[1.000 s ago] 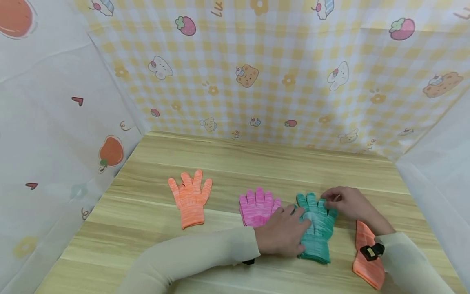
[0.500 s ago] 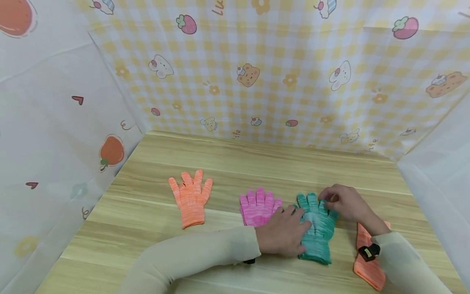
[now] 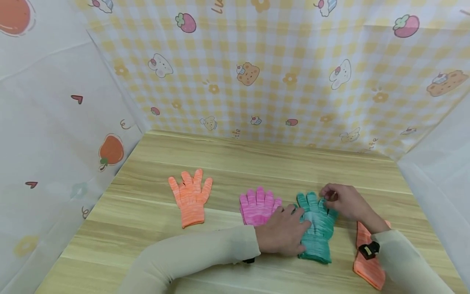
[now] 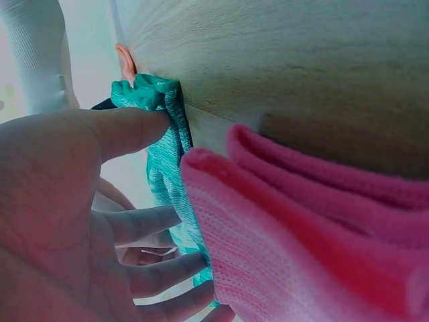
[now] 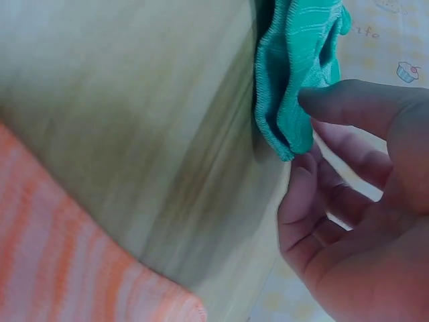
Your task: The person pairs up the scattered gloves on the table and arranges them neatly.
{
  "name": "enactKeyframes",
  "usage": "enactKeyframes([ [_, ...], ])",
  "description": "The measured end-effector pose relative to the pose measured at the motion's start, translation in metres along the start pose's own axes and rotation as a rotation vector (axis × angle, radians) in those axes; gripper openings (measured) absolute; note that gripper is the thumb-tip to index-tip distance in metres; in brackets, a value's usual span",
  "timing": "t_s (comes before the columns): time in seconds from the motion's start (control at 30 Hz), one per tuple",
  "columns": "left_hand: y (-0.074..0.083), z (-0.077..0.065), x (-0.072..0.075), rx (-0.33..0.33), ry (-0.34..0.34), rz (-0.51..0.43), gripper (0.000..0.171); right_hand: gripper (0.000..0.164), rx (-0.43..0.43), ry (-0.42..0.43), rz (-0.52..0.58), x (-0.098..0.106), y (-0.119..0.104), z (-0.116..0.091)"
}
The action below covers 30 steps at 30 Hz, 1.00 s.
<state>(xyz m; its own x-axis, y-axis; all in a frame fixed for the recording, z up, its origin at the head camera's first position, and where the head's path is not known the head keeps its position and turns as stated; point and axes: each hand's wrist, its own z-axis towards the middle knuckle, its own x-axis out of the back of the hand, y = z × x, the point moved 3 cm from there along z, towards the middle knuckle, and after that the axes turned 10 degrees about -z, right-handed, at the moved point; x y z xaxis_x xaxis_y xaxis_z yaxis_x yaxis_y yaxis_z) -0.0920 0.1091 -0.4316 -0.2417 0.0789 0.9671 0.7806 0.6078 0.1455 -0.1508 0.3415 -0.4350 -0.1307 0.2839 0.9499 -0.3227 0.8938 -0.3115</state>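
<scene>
Green knitted gloves (image 3: 316, 234), showing two layers at the edge in the wrist views, lie flat with the fingers pointing away. My left hand (image 3: 280, 232) rests with fairly straight fingers on their left side, its thumb and fingertips touching the green knit (image 4: 164, 154). At the upper right, my right hand (image 3: 346, 202) has its thumb and curled forefinger at the tips of the glove fingers. In the right wrist view the thumb touches the green knit (image 5: 301, 74) and the forefinger goes behind it. Pink gloves (image 3: 257, 208) lie under and beside my left forearm, partly hidden.
An orange glove (image 3: 191, 200) lies spread at the left of the wooden table (image 3: 235, 159). Another orange glove (image 3: 367, 269) lies at the right, partly covered by my right sleeve and wrist strap. A checked cloth (image 3: 271, 102) hangs behind the table.
My right hand shifts slightly left, then its forefinger lifts a little at the green glove's fingertips. My left hand stays in place; the gloves hardly move.
</scene>
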Motion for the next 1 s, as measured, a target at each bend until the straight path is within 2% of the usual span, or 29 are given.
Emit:
enactKeyframes([
  [0.33, 0.001, 0.001, 0.0, 0.004, -0.003, 0.015, 0.063, 0.009, -0.024, -0.056, -0.033, 0.002, 0.003, 0.004],
  [0.53, -0.002, 0.002, 0.003, -0.001, -0.002, -0.032, 0.061, 0.01, -0.046, -0.089, -0.014, 0.004, 0.001, 0.005],
  [0.63, -0.004, 0.002, 0.006, -0.009, 0.003, -0.052, 0.06, 0.015, -0.014, -0.042, 0.029, 0.004, -0.002, 0.006],
  [0.8, -0.006, 0.003, 0.01, -0.02, 0.01, -0.053, 0.062, 0.023, 0.1, 0.058, 0.062, 0.002, -0.01, 0.01],
  [0.9, -0.006, 0.005, 0.011, -0.023, 0.008, -0.052, 0.064, 0.027, 0.134, 0.076, 0.059, -0.001, -0.014, 0.014],
  [1.0, -0.006, 0.008, 0.009, -0.015, -0.002, -0.052, 0.068, 0.021, 0.13, 0.079, 0.051, -0.003, -0.015, 0.016],
])
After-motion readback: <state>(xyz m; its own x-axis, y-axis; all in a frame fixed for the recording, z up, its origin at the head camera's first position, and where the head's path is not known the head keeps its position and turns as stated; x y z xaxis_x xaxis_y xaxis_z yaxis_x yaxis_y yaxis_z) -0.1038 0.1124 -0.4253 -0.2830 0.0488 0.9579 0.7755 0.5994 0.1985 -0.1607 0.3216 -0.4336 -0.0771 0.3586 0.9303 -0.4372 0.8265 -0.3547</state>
